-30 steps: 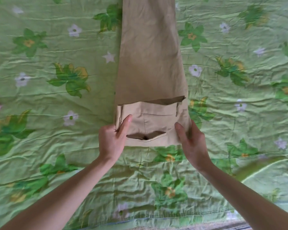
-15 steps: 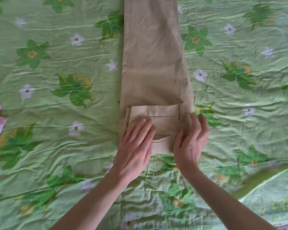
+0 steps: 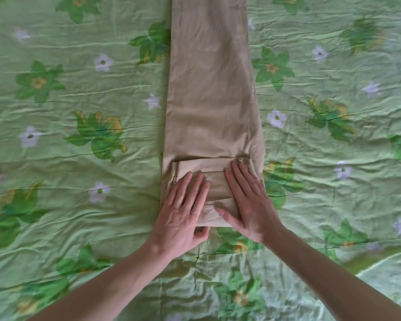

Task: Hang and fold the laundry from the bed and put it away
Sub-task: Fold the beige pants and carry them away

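Head view: trousers (image 3: 212,93) are lying on the bedspread (image 3: 79,93) with their long axis running 12 to 6, the waist end turned over into a fold (image 3: 212,169) at the 6 end. Left hand (image 3: 183,212) and right hand (image 3: 247,200) are pressing flat on that fold, fingers straight, gripping nothing, side by side and about equally near. Unfolded length is stretching away toward 12, so the next turn probably goes that way.
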Available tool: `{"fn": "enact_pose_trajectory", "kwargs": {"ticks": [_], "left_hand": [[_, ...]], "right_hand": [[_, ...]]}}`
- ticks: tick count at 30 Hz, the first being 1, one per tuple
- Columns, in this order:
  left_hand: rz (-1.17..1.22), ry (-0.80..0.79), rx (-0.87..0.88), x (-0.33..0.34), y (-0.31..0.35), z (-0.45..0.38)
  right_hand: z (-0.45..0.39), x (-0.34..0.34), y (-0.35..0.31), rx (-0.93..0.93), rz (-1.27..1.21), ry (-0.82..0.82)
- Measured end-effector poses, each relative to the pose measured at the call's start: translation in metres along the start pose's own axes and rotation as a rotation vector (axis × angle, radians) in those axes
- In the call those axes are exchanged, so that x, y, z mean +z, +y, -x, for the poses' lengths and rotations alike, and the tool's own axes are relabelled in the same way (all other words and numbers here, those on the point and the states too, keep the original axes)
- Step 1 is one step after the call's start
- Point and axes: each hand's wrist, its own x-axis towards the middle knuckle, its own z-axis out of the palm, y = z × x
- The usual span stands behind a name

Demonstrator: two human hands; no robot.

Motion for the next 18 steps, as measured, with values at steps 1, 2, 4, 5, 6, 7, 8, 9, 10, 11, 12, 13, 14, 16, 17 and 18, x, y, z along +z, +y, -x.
{"fn": "enact_pose_trajectory", "kwargs": {"ticks": [1, 2, 4, 5, 6, 7, 8, 9, 10, 11, 12, 13, 14, 16, 17, 18], "left_hand": [[-0.018, -0.027, -0.007, -0.002, 0.002, 0.001], [-0.031, -0.050, -0.011, -0.005, 0.003, 0.000], [-0.047, -0.063, -0.036, -0.011, 0.006, -0.002], [-0.057, -0.059, -0.055, -0.013, 0.007, -0.004], [-0.064, -0.052, -0.077, -0.014, 0.010, -0.005], [-0.068, -0.039, -0.095, -0.015, 0.013, -0.006], [-0.064, -0.031, -0.107, -0.016, 0.016, -0.007], [-0.053, -0.031, -0.113, -0.016, 0.018, -0.007], [-0.029, -0.035, -0.119, -0.016, 0.020, -0.007], [0.003, -0.041, -0.124, -0.017, 0.022, -0.007], [0.031, -0.052, -0.130, -0.020, 0.023, -0.006], [0.049, -0.068, -0.141, -0.025, 0.025, -0.004], [0.066, -0.082, -0.157, -0.032, 0.026, -0.001], [0.127, -0.074, -0.192, -0.046, 0.031, 0.006], [0.163, -0.068, -0.202, -0.053, 0.034, 0.011], [0.197, -0.075, -0.205, -0.059, 0.036, 0.017]], "right_hand": [[0.002, -0.003, 0.003, -0.050, -0.005, -0.012], [0.006, -0.005, 0.007, -0.116, 0.020, -0.022], [0.017, -0.009, 0.017, -0.236, 0.114, -0.028], [0.023, -0.010, 0.020, -0.263, 0.147, -0.019], [0.029, -0.011, 0.023, -0.268, 0.166, 0.000], [0.034, -0.012, 0.025, -0.261, 0.174, 0.019], [0.037, -0.013, 0.026, -0.251, 0.177, 0.033], [0.038, -0.015, 0.026, -0.243, 0.172, 0.040], [0.038, -0.016, 0.025, -0.239, 0.165, 0.043], [0.038, -0.017, 0.024, -0.235, 0.164, 0.046], [0.039, -0.018, 0.022, -0.228, 0.172, 0.043], [0.039, -0.019, 0.020, -0.219, 0.179, 0.031], [0.039, -0.019, 0.018, -0.212, 0.180, 0.017], [0.041, -0.024, 0.017, -0.223, 0.162, 0.003], [0.043, -0.027, 0.017, -0.243, 0.145, -0.003], [0.048, -0.032, 0.017, -0.268, 0.126, -0.011]]}}
